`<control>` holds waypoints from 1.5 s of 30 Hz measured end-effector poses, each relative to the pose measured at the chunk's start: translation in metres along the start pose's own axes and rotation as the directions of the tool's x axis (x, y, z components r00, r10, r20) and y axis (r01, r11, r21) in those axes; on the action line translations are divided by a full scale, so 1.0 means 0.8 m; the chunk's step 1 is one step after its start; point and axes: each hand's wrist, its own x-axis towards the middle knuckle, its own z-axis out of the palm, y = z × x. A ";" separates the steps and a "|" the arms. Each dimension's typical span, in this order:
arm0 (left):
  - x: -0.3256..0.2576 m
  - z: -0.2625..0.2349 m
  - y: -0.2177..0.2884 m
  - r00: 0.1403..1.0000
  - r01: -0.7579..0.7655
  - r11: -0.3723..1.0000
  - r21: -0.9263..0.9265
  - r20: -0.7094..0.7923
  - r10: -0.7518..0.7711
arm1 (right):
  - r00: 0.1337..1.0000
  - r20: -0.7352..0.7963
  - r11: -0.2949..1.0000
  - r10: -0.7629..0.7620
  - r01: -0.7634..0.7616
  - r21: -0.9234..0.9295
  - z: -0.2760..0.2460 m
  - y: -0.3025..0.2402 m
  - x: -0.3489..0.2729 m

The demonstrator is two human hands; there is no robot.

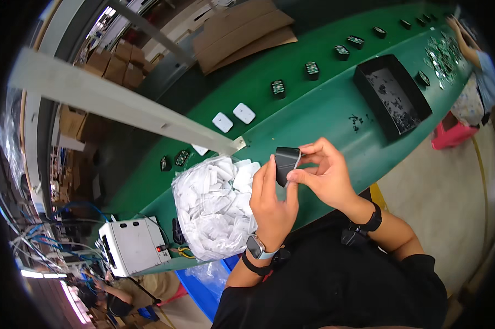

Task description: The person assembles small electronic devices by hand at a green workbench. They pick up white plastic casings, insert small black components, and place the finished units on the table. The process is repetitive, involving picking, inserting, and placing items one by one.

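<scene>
Both hands are up over the edge of the green belt (324, 109), working on one small black part (286, 163). The left hand (273, 203) closes round its lower side, fingers curled against it, while the right hand (323, 174) pinches its upper corner between thumb and forefinger. It looks like a fitting or checking step — the part held still by one hand and worked at the edge by the other. I'd judge the next move calls for a steady left grip and a fine pull or press from the right fingertips, since the part is small and held in the air, clear of the belt.

Just left of the hands sits a clear bag (214, 205), open at the top and heaped with small white pieces. Farther up the belt a black tray (362, 82) holds a scatter of small dark bits, too small to tell apart. Two white pads (233, 117) lie loose on the belt, and a row of small dark units (312, 68) runs away along it. A grey box (132, 244) with cables stands at the near end — a blue bin (206, 293) below it.
</scene>
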 end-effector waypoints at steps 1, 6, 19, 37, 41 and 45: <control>0.002 -0.005 -0.009 0.998 -0.046 0.998 0.034 -0.037 0.047 | 1.000 0.000 1.000 -0.022 0.022 -0.003 0.004 0.007 -0.002; -0.009 -0.035 -0.029 0.994 -0.029 0.998 -0.050 -0.107 0.024 | 0.988 0.152 0.996 -0.009 0.023 -0.091 0.015 0.018 0.002; -0.025 -0.124 -0.087 0.992 0.116 0.967 -0.225 -0.014 -0.122 | 0.882 0.469 0.920 -0.052 0.225 -0.321 0.075 0.055 0.018; -0.048 -0.140 -0.117 0.852 0.453 0.528 -0.719 0.173 -0.494 | 0.870 0.437 0.958 0.229 -0.123 -0.258 0.118 0.070 0.029; -0.058 -0.143 -0.124 0.872 0.412 0.569 -0.712 0.128 -0.472 | 0.857 0.470 0.960 0.210 -0.090 -0.264 0.122 0.075 0.027; -0.059 -0.172 -0.162 0.823 0.449 0.716 -0.535 -0.063 -0.564 | 0.886 0.427 0.948 0.183 -0.043 -0.316 0.143 0.068 0.030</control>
